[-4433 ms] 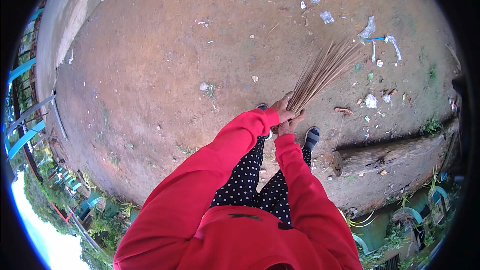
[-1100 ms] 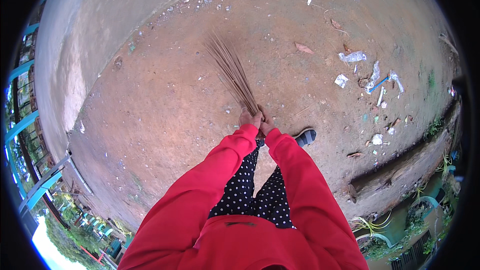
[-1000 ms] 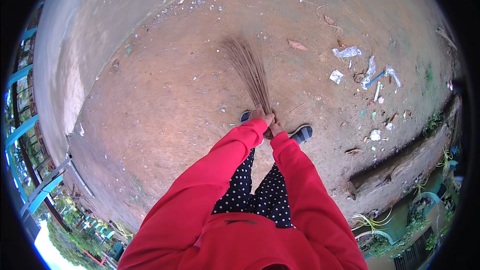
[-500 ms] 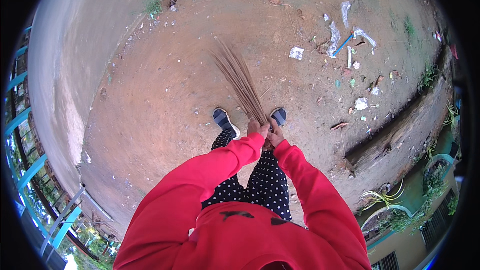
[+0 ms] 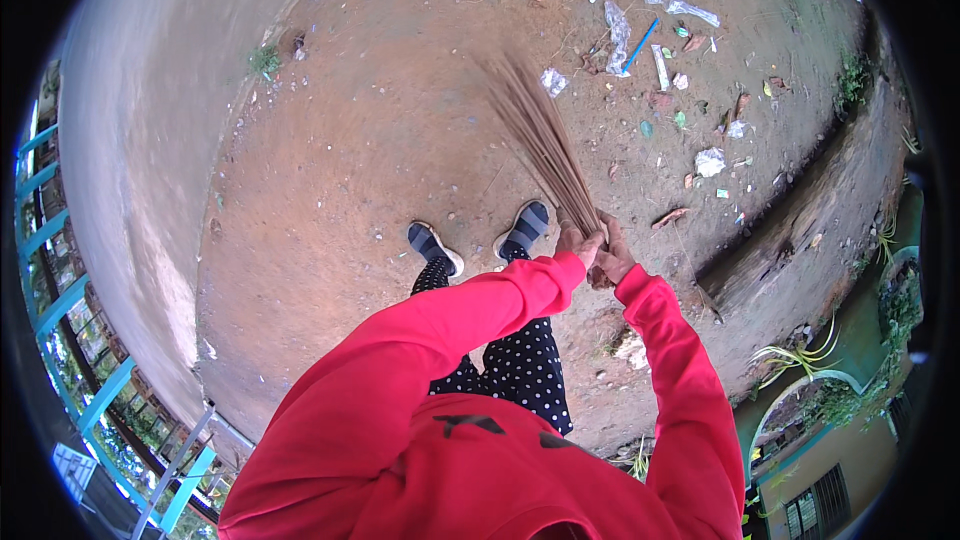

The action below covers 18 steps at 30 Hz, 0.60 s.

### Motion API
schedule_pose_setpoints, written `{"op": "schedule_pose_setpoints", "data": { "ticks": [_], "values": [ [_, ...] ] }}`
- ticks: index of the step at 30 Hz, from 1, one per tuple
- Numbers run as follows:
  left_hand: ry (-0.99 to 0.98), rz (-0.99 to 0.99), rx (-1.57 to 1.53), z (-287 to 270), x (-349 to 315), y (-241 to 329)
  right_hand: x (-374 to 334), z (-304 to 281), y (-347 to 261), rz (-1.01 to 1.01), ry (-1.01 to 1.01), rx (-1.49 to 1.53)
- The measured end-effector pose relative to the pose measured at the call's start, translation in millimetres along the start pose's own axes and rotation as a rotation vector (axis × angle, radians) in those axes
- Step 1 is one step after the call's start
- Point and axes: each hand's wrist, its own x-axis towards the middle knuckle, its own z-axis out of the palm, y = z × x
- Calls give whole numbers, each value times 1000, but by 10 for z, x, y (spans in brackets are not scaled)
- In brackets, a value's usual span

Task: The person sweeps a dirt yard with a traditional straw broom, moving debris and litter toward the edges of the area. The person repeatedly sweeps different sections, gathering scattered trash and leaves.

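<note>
A stick broom, a bundle of thin brown sticks, reaches from my hands toward the litter on the dirt, its far tips blurred. My left hand is closed round the bound end of the bundle. Just beside it, my right hand also grips that end, fingers wrapped about the sticks. The butt of the broom shows below the hands. Close to the broom's tips lies a crumpled clear plastic piece. Beyond it are a plastic wrapper and a blue straw-like stick.
More wrappers, dry leaves and a white crumpled scrap are scattered ahead right. A long log borders the dirt on the right. To the left runs a pale concrete strip, with blue railings beyond. My sandalled feet stand on bare soil.
Both hands and the broom have swung to the right, away from between my feet. My right foot has shifted, and the view has turned, bringing the litter nearer the broom's tips.
</note>
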Motion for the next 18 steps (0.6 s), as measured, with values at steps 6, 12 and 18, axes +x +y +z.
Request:
{"op": "schedule_pose_setpoints", "data": {
  "ticks": [6,12,18],
  "values": [
    [-298,-419,-57,621,288,-55,-121,-509,-302,608,-11,40],
    [-366,75,95,1034,1049,722,142,-829,-797,1,486,-202],
    [-194,137,-141,791,328,641,-99,-808,-573,-156,178,-76]
  ]
}}
